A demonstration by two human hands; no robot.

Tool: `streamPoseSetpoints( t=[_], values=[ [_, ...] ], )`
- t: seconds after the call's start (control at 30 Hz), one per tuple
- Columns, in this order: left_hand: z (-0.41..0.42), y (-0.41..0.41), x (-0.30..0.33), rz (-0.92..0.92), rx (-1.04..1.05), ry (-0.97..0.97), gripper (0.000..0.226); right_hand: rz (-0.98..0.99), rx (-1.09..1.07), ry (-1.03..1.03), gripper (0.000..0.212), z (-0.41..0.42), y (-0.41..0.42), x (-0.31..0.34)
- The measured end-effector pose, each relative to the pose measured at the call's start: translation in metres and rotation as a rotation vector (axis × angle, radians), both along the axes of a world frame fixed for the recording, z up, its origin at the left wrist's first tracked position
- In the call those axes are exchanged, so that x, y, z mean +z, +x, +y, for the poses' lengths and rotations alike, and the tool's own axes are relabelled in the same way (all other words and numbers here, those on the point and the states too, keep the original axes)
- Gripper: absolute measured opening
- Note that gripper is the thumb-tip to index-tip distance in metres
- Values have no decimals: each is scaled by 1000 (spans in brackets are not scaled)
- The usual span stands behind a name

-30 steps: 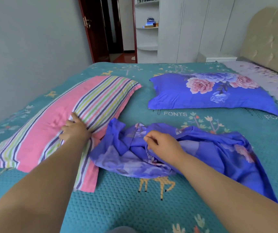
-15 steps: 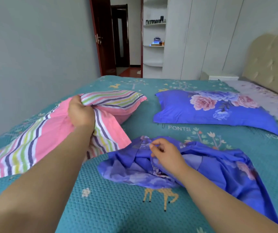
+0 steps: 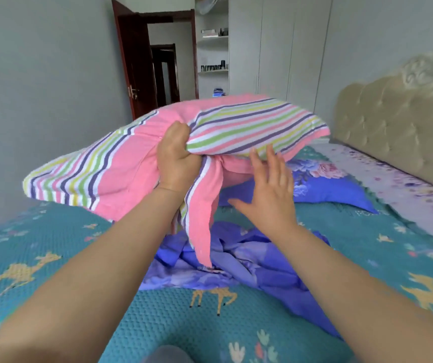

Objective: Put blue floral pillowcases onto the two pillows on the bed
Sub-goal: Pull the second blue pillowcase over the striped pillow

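Observation:
My left hand [image 3: 176,158] grips the near edge of the pink striped pillow [image 3: 121,166] and holds it up in the air above the bed. My right hand [image 3: 267,189] is raised with fingers spread, just below the pillow's right half; whether it touches the pillow I cannot tell. A loose blue floral pillowcase [image 3: 249,265] lies crumpled on the bed under both hands. A second pillow in a blue floral case [image 3: 322,187] lies flat farther back, partly hidden by the lifted pillow.
The bed has a teal quilted cover [image 3: 157,318] with animal prints. A padded beige headboard [image 3: 398,127] stands on the right. A grey wall is on the left, an open dark door [image 3: 136,74] and white shelves [image 3: 214,53] lie beyond the bed.
My left hand has lifted the striped pillow higher, off the bed. My right hand has let go of the loose blue pillowcase and risen toward the pillow, fingers spread.

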State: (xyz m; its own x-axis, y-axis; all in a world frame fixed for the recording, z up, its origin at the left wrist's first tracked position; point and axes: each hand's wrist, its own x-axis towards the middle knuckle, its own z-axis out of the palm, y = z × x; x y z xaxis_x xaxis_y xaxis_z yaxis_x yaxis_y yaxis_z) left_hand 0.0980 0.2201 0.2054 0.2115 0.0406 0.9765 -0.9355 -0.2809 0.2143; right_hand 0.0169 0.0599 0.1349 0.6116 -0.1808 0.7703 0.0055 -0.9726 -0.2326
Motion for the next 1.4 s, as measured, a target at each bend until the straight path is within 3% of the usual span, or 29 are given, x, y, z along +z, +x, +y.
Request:
streamPoseSetpoints(
  t=[0.1,0.2,0.3,0.33,0.4,0.5,0.57,0.63,0.73,0.8,0.87,0.97,1.1,1.2,1.4],
  values=[
    [-39,-29,15,-149,-40,105,42,-117,-146,-142,123,-34,-21,36],
    [-75,-34,23,-202,-9,240,41,-162,-238,-174,113,-77,-47,40],
    [-119,-39,5,-194,-14,449,20,-151,-436,-178,101,-110,-69,12],
    [-136,-43,-10,-162,-38,530,14,-103,-502,-164,98,-121,-80,-4],
    [-158,-41,-50,-97,-45,723,23,44,-579,-123,91,-136,-93,-34],
    [-169,-37,-123,52,-28,1114,40,437,-592,-98,74,-142,-109,-76],
    [-169,-39,-171,128,-79,1258,33,706,-515,-35,63,-140,-108,-98],
    [-158,-42,-198,218,-155,1166,32,769,-401,74,58,-137,-97,-100],
    [-139,-37,-214,238,-136,929,36,540,-198,197,46,-128,-65,-85],
    [-124,-32,-216,261,-106,913,43,433,-98,178,45,-122,-37,-74],
    [-110,-32,-218,292,-106,948,59,575,-115,120,52,-123,-15,-72],
    [-96,-43,-232,295,-109,1068,94,1037,-251,27,66,-130,4,-93],
    [-102,-64,-258,172,91,1398,128,1162,-318,-89,84,-130,21,-105],
    [-109,-67,-264,168,212,1298,116,1220,-307,-75,86,-136,32,-97],
    [-111,-31,-235,244,105,1202,90,1305,-304,-170,72,-142,51,-99]
  ],
)
